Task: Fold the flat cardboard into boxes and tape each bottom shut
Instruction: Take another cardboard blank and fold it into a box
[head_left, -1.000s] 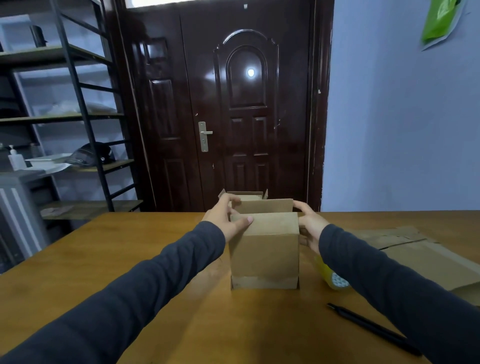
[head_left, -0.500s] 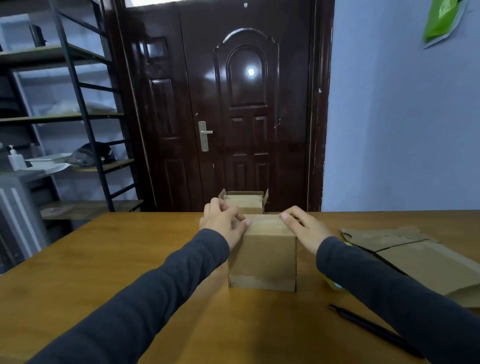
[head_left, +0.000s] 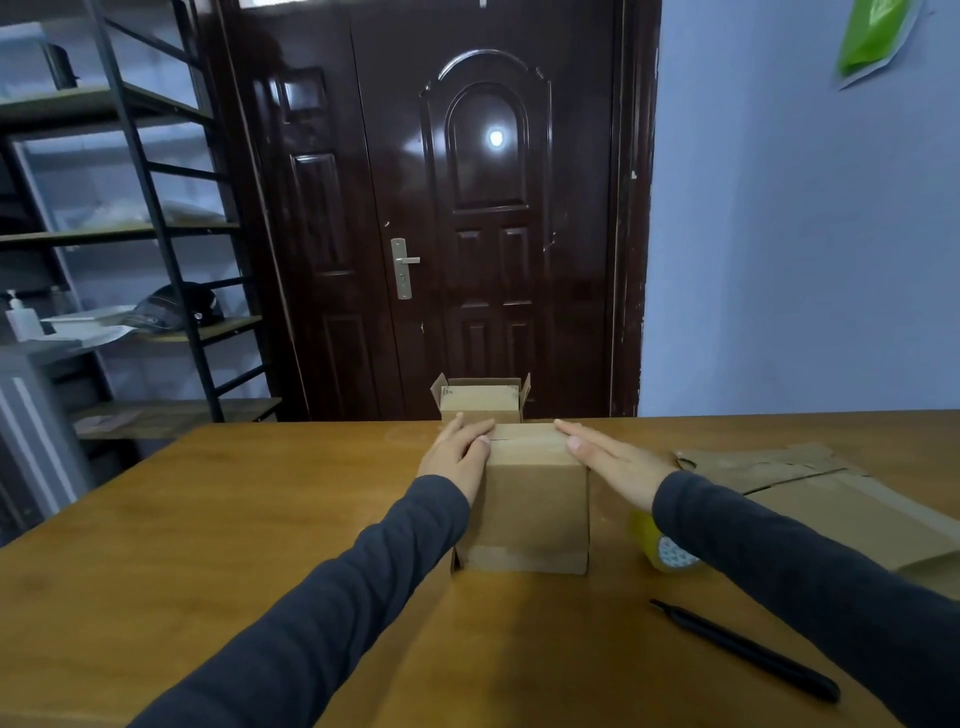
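A small brown cardboard box (head_left: 530, 504) stands on the wooden table (head_left: 208, 519) in front of me, its top flaps folded flat. My left hand (head_left: 457, 454) lies against the box's upper left edge with straight fingers over the flaps. My right hand (head_left: 608, 460) presses flat on the top right corner, fingers straight. A second box (head_left: 480, 402) with open flaps stands behind it at the table's far edge. A roll of yellow tape (head_left: 660, 545) lies right of the box, partly hidden by my right sleeve. Flat cardboard (head_left: 810, 493) is stacked at the right.
A black pen (head_left: 748, 649) lies on the table at the near right. A dark wooden door (head_left: 467, 208) stands behind the table. A metal shelf rack (head_left: 130, 234) with a cap and a bottle stands at the left.
The upright far flap has been folded down onto the box. Both hands moved from the raised flaps to lie flat on the closed top, fingers straightening.
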